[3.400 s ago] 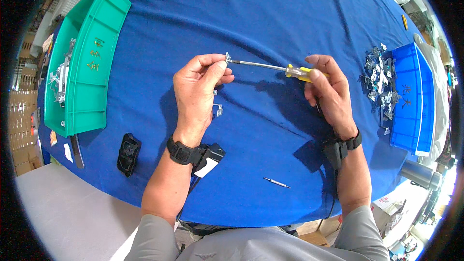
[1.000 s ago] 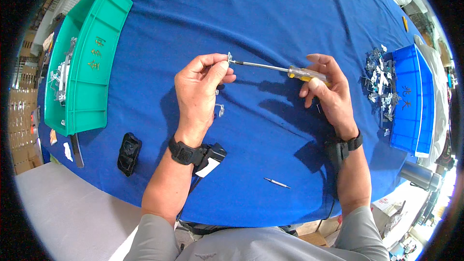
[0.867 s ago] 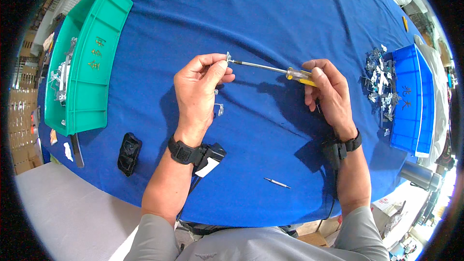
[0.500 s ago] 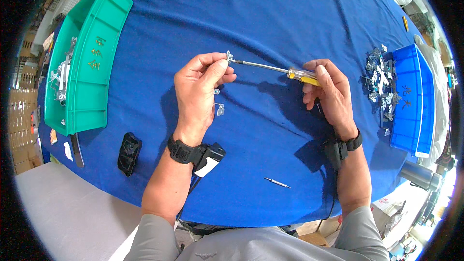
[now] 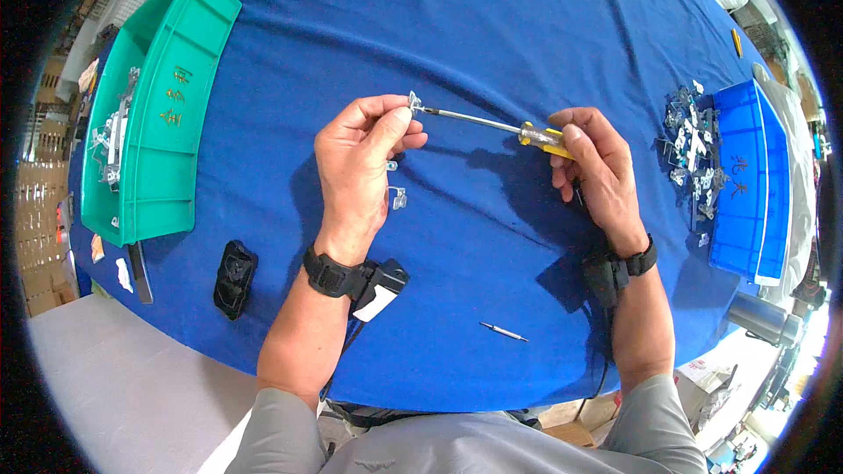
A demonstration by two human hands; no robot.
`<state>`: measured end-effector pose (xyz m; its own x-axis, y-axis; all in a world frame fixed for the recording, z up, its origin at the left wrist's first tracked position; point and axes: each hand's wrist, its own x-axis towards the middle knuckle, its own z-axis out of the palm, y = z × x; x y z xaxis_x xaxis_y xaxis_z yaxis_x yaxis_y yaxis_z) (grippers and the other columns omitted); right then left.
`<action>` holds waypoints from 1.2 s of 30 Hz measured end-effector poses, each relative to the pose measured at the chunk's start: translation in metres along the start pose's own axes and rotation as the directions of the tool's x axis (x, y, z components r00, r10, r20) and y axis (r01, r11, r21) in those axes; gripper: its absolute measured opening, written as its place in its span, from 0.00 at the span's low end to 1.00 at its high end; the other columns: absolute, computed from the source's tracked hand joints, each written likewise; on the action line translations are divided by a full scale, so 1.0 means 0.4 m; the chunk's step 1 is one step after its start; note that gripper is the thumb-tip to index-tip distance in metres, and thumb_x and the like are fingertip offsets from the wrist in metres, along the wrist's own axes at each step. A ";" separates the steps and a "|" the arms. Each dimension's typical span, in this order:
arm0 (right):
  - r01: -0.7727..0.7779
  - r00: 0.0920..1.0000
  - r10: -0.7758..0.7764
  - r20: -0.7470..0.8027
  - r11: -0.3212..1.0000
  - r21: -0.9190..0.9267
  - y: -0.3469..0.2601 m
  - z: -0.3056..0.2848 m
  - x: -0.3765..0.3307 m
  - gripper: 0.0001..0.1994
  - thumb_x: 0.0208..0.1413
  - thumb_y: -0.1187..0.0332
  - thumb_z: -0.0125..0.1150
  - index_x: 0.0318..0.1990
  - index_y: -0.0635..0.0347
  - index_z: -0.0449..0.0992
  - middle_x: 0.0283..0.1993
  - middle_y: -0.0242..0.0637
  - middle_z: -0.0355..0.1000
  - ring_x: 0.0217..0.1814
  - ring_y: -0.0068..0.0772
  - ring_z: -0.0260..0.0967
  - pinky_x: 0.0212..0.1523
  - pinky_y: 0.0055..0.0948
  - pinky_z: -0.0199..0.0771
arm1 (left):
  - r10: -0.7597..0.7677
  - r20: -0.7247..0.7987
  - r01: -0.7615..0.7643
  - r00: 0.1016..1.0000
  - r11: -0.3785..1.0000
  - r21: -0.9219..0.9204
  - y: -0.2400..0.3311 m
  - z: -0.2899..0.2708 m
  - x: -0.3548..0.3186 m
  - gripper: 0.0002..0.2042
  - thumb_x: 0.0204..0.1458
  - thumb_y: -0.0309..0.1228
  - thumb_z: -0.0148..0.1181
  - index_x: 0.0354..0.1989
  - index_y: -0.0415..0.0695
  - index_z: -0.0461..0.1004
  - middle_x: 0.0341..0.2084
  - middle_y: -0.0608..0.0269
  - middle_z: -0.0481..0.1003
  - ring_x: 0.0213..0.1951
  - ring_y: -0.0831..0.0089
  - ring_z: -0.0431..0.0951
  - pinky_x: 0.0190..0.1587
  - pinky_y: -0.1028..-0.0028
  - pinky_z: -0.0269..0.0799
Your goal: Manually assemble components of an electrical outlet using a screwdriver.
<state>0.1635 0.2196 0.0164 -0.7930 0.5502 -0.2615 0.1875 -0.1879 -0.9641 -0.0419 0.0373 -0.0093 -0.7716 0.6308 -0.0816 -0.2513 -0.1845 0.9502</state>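
Observation:
Between thumb and fingers, my left hand (image 5: pixel 360 145) pinches a small clear plastic and metal bracket (image 5: pixel 414 104) above the blue cloth. My right hand (image 5: pixel 601 162) is closed round the yellow and clear handle of a screwdriver (image 5: pixel 479 120). The shaft points left, and its tip meets the bracket or sits right beside it; the exact contact is too small to tell. Another small clear bracket (image 5: pixel 399 198) shows beside the heel of my left hand, partly hidden by it.
A green bin (image 5: pixel 167 132) holding metal parts stands at left. At right, a pile of small brackets (image 5: pixel 689 140) lies beside a blue bin (image 5: pixel 746 184). A black case (image 5: pixel 235 280) and a small double-ended bit (image 5: pixel 504 332) lie on the blue cloth (image 5: pixel 465 281).
The screwdriver handle has turned a little in my right hand, and that hand has shifted slightly left. My left hand with the bracket has barely moved.

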 end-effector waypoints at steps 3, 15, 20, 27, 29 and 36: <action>0.303 0.952 -0.303 -0.034 0.953 -0.016 0.044 0.005 0.020 0.15 0.63 0.67 0.58 0.53 0.65 0.69 0.37 0.35 0.72 0.33 0.20 0.71 0.25 0.18 0.71 | 0.000 0.010 0.000 1.000 1.000 -0.009 0.000 0.005 0.000 0.07 0.57 0.24 0.61 0.42 0.36 0.77 0.34 0.57 0.79 0.34 0.72 0.81 0.38 0.73 0.82; 0.189 0.981 -0.190 -0.043 0.982 -0.012 0.032 0.007 0.011 0.15 0.63 0.68 0.59 0.54 0.65 0.69 0.38 0.35 0.72 0.31 0.19 0.70 0.22 0.17 0.68 | 0.002 0.005 -0.002 1.000 1.000 -0.006 0.004 0.005 -0.002 0.07 0.58 0.25 0.60 0.42 0.36 0.77 0.35 0.57 0.79 0.34 0.72 0.81 0.38 0.74 0.82; 0.275 0.959 -0.279 -0.041 0.958 -0.080 0.028 0.013 0.013 0.15 0.62 0.69 0.60 0.54 0.65 0.69 0.38 0.35 0.72 0.30 0.18 0.70 0.23 0.18 0.69 | -0.001 0.017 0.001 1.000 1.000 -0.015 -0.002 0.003 -0.002 0.07 0.58 0.25 0.61 0.42 0.36 0.77 0.35 0.57 0.79 0.35 0.72 0.82 0.38 0.75 0.81; 0.070 0.998 -0.070 -0.005 0.998 -0.002 0.014 0.006 0.003 0.17 0.61 0.69 0.62 0.55 0.64 0.69 0.40 0.34 0.73 0.32 0.19 0.71 0.28 0.19 0.72 | -0.010 -0.012 0.010 1.000 1.000 -0.011 0.002 0.002 -0.002 0.07 0.58 0.25 0.61 0.42 0.36 0.77 0.34 0.56 0.80 0.33 0.72 0.82 0.37 0.75 0.81; 0.210 0.977 -0.212 -0.019 0.975 -0.076 0.039 0.005 0.009 0.17 0.61 0.68 0.61 0.55 0.64 0.69 0.40 0.33 0.73 0.33 0.18 0.71 0.28 0.20 0.72 | 0.007 -0.011 -0.007 1.000 1.000 -0.023 -0.003 0.003 0.000 0.07 0.58 0.26 0.61 0.42 0.36 0.77 0.33 0.56 0.80 0.33 0.72 0.82 0.37 0.76 0.81; 0.226 0.972 -0.236 -0.020 0.950 -0.214 0.018 0.026 0.005 0.18 0.60 0.71 0.62 0.56 0.63 0.69 0.40 0.32 0.73 0.33 0.16 0.68 0.31 0.19 0.71 | -0.017 -0.012 0.017 1.000 1.000 -0.002 0.007 0.004 -0.004 0.07 0.58 0.26 0.61 0.42 0.37 0.78 0.33 0.56 0.80 0.32 0.72 0.82 0.36 0.77 0.80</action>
<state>0.1574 0.2108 0.0093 -0.8032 0.5951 -0.0276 0.1230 0.1203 -0.9851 -0.0403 0.0370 -0.0060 -0.7742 0.6248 -0.1010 -0.2653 -0.1755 0.9481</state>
